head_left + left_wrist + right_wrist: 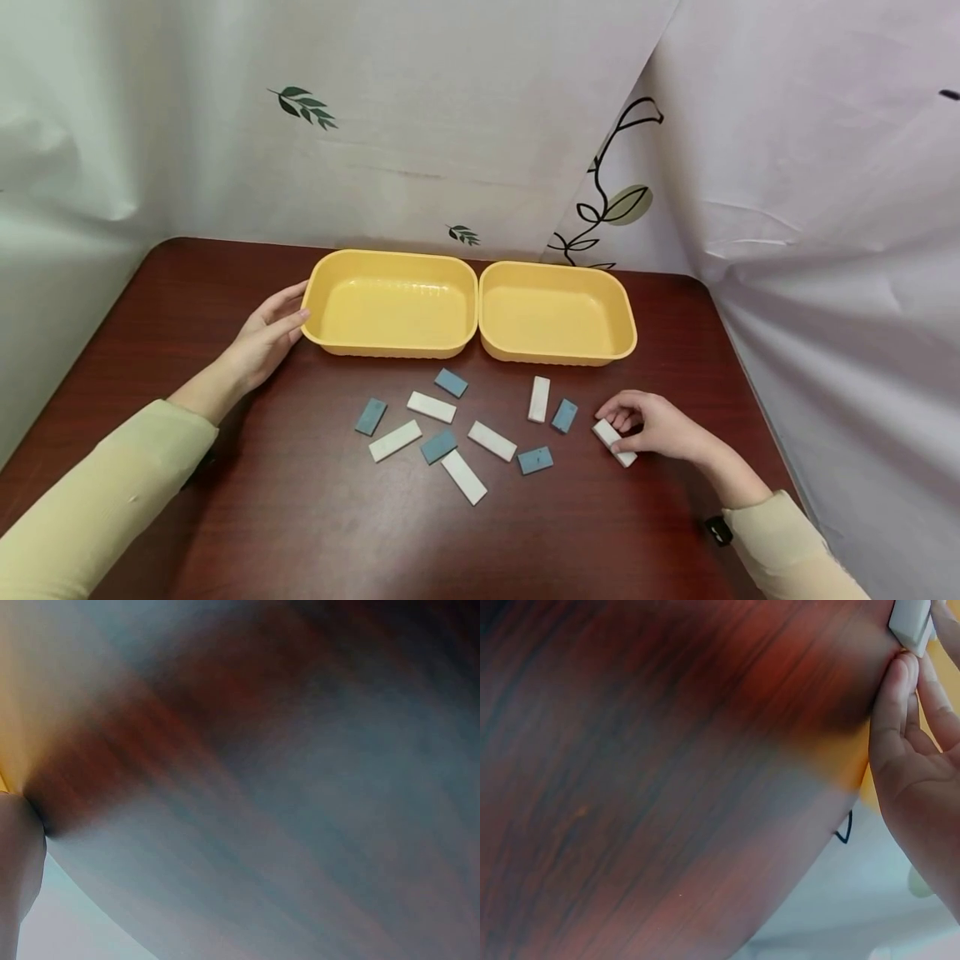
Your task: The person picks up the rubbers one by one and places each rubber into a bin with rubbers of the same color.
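At the right, my right hand [660, 425] pinches a white rectangular block [624, 457] between thumb and fingers, low over the tabletop. In the right wrist view, the same white block [911, 622] shows at the fingertips of the right hand [922, 757]. My left hand [262, 337] touches the left end of the left yellow tray [390, 348], fingers extended along its outer side. Only a small part of the left hand [19, 855] shows in the left wrist view. Nearest the right hand lie a small blue block [565, 416] and a white block [538, 400].
A right yellow tray [558, 357] stands against the left one. In front of both, several white and blue blocks lie scattered on the dark red wooden table [337, 517], among them a blue block [451, 382] and a white block [464, 477]. A pale curtain [450, 125] hangs behind.
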`<state>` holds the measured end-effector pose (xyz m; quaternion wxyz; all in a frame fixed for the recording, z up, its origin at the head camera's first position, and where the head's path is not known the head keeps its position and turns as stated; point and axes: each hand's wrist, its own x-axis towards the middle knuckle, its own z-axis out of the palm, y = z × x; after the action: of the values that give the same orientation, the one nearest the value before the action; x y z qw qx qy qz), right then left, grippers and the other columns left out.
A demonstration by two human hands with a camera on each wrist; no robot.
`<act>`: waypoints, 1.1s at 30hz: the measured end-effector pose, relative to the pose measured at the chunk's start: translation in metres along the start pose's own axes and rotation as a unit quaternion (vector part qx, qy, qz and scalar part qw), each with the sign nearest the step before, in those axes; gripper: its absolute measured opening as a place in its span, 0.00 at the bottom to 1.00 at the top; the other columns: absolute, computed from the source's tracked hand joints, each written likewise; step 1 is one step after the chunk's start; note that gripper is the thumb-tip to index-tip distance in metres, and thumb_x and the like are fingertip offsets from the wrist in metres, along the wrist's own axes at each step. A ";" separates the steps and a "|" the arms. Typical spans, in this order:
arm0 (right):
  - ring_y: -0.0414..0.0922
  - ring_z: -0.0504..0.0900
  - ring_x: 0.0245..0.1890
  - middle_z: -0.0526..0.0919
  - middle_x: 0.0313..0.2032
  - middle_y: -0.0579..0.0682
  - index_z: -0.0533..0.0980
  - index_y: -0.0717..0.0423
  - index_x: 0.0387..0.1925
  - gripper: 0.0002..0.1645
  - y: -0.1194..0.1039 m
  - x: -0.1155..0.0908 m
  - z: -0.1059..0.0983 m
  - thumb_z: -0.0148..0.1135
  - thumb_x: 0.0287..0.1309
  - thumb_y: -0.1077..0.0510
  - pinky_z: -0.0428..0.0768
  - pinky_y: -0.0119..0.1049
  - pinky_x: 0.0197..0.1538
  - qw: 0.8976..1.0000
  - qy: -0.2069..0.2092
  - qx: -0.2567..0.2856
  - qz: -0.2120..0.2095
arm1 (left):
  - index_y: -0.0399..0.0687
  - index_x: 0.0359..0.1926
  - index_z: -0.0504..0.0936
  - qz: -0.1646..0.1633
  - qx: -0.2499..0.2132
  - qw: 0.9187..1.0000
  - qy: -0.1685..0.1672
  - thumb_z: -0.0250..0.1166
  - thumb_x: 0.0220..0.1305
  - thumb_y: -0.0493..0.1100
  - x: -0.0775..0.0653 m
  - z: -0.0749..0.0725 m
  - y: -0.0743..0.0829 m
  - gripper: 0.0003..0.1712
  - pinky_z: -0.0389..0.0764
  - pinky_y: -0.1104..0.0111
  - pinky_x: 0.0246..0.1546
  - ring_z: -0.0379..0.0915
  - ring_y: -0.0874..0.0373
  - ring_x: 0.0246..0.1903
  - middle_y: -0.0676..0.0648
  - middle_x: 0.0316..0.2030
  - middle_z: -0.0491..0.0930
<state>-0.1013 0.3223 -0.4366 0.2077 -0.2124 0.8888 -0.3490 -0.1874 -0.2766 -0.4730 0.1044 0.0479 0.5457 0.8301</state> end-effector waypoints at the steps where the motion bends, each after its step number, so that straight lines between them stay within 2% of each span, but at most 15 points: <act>1: 0.34 0.80 0.38 0.85 0.39 0.49 0.83 0.62 0.48 0.23 0.000 0.000 0.001 0.83 0.50 0.66 0.84 0.27 0.43 1.000 0.002 -0.004 0.000 | 0.56 0.68 0.74 -0.001 0.001 1.000 0.000 0.53 0.80 0.29 0.000 0.000 0.000 0.24 0.82 0.80 0.58 0.80 0.69 0.57 0.57 0.62 0.76; 12: 0.33 0.80 0.39 0.83 0.39 0.48 0.82 0.59 0.46 0.22 -0.004 0.000 0.004 0.83 0.50 0.66 0.85 0.27 0.44 1.000 0.009 -0.017 0.012 | 0.54 0.69 0.73 0.005 0.008 1.000 -0.005 0.53 0.80 0.29 0.001 0.000 0.000 0.24 0.82 0.80 0.59 0.80 0.69 0.57 0.57 0.62 0.77; 21: 0.34 0.80 0.36 0.83 0.36 0.49 0.80 0.60 0.43 0.21 -0.006 0.004 0.008 0.83 0.49 0.67 0.84 0.27 0.41 1.000 0.006 0.014 0.025 | 0.53 0.69 0.73 0.007 0.008 1.000 -0.007 0.53 0.80 0.29 -0.001 -0.001 0.000 0.24 0.82 0.80 0.58 0.80 0.69 0.58 0.57 0.62 0.78; 28: 0.34 0.77 0.33 0.81 0.32 0.46 0.80 0.57 0.40 0.16 -0.012 0.006 0.007 0.81 0.55 0.64 0.82 0.27 0.37 1.000 0.002 0.008 0.018 | 0.53 0.69 0.74 0.011 0.006 1.000 -0.008 0.53 0.80 0.29 0.000 -0.002 0.000 0.24 0.82 0.79 0.59 0.80 0.69 0.58 0.57 0.62 0.78; 33: 0.32 0.78 0.32 0.83 0.32 0.44 0.82 0.56 0.39 0.12 -0.018 0.010 0.003 0.80 0.59 0.61 0.83 0.27 0.38 1.000 -0.012 0.000 0.014 | 0.53 0.68 0.74 0.010 0.005 1.000 -0.006 0.53 0.80 0.29 0.000 -0.001 -0.001 0.24 0.82 0.79 0.59 0.80 0.68 0.58 0.57 0.62 0.78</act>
<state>-0.1040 0.3036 -0.4279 0.2233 -0.2044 0.8889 -0.3438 -0.1873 -0.2772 -0.4740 0.0989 0.0587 0.5483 0.8283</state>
